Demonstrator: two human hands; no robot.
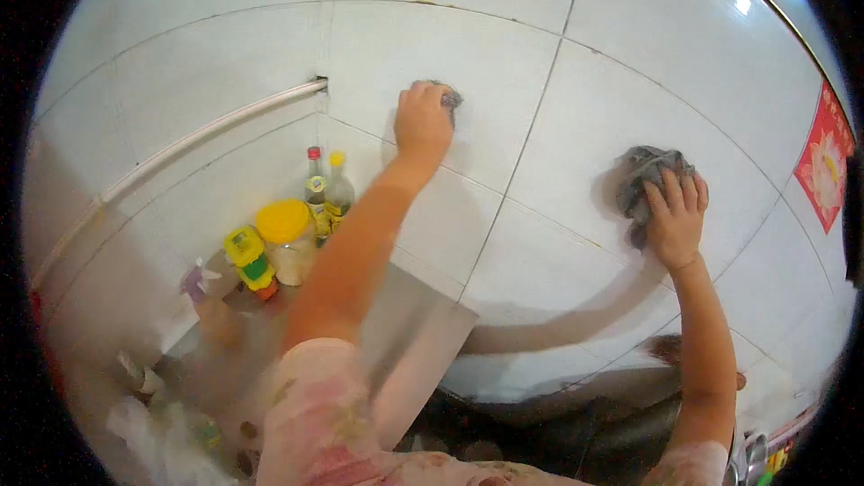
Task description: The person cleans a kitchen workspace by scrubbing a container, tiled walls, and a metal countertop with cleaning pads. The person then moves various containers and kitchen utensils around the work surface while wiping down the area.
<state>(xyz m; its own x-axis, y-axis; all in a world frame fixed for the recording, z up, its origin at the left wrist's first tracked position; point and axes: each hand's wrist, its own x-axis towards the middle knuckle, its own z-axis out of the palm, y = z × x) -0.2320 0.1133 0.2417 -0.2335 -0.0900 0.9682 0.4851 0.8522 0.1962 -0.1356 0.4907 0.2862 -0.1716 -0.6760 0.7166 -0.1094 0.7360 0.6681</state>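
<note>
Head view: beside bottles (pixel 315 193) on the desk (pixel 396 301), the left hand (pixel 423 123) curls its fingers around a dark scouring pad (pixel 453 101) against the tiled wall (pixel 450 36); farther right, the right hand (pixel 677 220), fingers slightly spread, presses a crumpled gray cloth (pixel 646 184) there.

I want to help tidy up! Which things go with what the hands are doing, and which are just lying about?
In use:
- left hand, on a dark wad
- right hand, on a grey cloth
- tiled wall behind both

Just there:
- red-capped bottle
- yellow-capped bottle
- yellow-lidded jar
- purple-and-white sprayer
- red flower poster
</note>
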